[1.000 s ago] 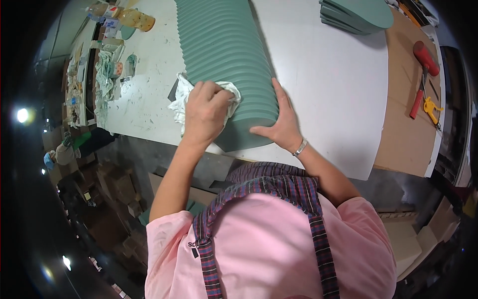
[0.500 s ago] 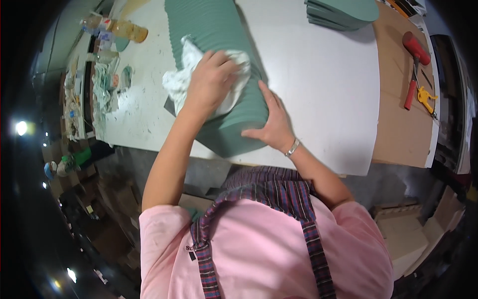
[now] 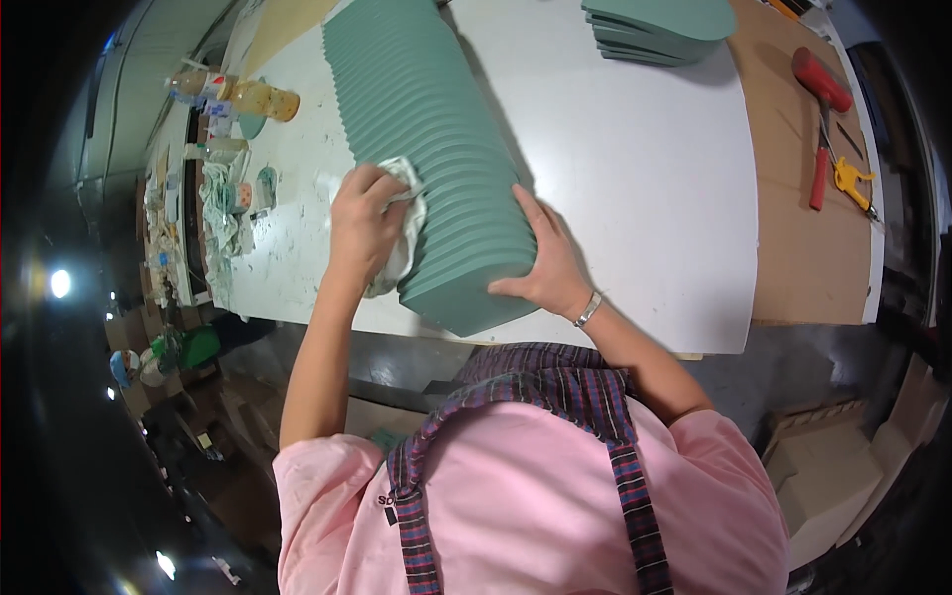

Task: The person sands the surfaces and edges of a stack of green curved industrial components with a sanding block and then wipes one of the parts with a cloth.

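A long row of green foam-like sole-shaped pieces [image 3: 436,149], packed tightly side by side, runs from the table's near edge toward the back. My left hand [image 3: 365,223] is closed on a crumpled white cloth [image 3: 402,243], pressed along the row's left side near the front. At the near right corner, my right hand [image 3: 550,263] lies against the row. Its fingers stretch along the right side and its thumb touches the near end piece. The material of the pieces cannot be told for sure.
The row lies on a white tabletop [image 3: 645,198]. Farther right stand more green pieces [image 3: 659,30]. A red-headed mallet [image 3: 821,84] and a yellow tool [image 3: 851,180] lie on brown board [image 3: 788,258]. Bottles [image 3: 263,101] and a crumpled cloth [image 3: 223,213] are at the left.
My left hand and the cloth have moved left and down, from the top of the row to its left side. My right hand stays at the near right corner.
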Demonstrator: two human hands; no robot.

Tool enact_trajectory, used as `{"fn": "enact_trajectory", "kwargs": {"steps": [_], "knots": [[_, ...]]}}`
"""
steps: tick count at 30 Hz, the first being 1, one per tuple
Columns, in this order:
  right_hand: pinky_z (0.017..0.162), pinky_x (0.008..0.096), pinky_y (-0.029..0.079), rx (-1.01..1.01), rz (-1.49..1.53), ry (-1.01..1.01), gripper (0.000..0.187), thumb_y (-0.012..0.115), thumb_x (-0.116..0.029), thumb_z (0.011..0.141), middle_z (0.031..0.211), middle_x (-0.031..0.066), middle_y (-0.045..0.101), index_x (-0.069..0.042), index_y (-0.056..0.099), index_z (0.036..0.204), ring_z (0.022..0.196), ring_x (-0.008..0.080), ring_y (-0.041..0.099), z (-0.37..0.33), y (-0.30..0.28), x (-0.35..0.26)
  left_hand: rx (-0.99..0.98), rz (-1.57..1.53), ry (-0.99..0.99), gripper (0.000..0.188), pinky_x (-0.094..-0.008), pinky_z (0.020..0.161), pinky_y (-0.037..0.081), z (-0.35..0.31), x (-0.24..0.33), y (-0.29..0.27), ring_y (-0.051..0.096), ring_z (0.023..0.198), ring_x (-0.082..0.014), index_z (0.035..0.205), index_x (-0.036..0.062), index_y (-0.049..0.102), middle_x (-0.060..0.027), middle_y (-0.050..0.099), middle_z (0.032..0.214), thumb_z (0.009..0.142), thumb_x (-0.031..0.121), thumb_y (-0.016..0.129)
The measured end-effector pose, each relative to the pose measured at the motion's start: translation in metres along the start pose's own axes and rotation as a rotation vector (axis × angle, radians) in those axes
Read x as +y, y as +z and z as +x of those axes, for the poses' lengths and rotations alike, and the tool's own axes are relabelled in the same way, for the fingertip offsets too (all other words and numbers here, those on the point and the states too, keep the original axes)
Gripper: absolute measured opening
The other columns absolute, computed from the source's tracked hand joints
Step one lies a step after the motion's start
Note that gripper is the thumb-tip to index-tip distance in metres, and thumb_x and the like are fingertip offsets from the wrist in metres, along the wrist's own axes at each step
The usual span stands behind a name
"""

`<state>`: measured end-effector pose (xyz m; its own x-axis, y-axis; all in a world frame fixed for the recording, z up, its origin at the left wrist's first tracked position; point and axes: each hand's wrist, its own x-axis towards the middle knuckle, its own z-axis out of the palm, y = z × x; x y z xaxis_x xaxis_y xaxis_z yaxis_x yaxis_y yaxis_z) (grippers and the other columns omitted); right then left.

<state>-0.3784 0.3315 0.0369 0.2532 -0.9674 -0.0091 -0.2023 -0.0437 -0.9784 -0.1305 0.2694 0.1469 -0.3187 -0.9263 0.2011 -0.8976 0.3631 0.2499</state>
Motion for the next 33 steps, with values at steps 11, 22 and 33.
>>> {"fn": "enact_trajectory", "kwargs": {"steps": [11, 22, 33], "knots": [[0.116, 0.0454, 0.038, 0.000, 0.007, -0.029, 0.128, 0.095, -0.038, 0.052, 0.150, 0.0221, 0.045, -0.013, 0.031, 0.159, 0.137, 0.0390, 0.046, 0.000, 0.003, 0.001, 0.029, -0.178, -0.002, 0.027, -0.0382, 0.079, 0.052, -0.028, -0.020, 0.000, 0.063, 0.090, -0.0320, 0.093, 0.0044, 0.074, -0.0105, 0.068, 0.093, 0.070, -0.009, 0.066], [0.115, 0.0449, 0.040, 0.007, -0.001, -0.030, 0.127, 0.096, -0.037, 0.052, 0.149, 0.0221, 0.046, -0.013, 0.032, 0.159, 0.136, 0.0388, 0.047, 0.000, 0.002, 0.003, 0.000, -0.151, 0.047, 0.018, -0.0397, 0.074, 0.052, 0.000, 0.020, 0.013, 0.064, 0.084, -0.0332, 0.092, 0.0041, 0.070, -0.0127, 0.063, 0.088, 0.076, -0.004, 0.075], [0.116, 0.0464, 0.039, -0.034, 0.030, -0.022, 0.127, 0.097, -0.028, 0.053, 0.152, 0.0235, 0.041, -0.011, 0.029, 0.159, 0.139, 0.0409, 0.043, 0.000, -0.001, -0.001, 0.022, -0.069, -0.042, 0.013, -0.0420, 0.073, 0.050, -0.007, 0.024, 0.008, 0.061, 0.083, -0.0356, 0.088, 0.0024, 0.067, -0.0140, 0.060, 0.088, 0.077, -0.002, 0.073]]}}
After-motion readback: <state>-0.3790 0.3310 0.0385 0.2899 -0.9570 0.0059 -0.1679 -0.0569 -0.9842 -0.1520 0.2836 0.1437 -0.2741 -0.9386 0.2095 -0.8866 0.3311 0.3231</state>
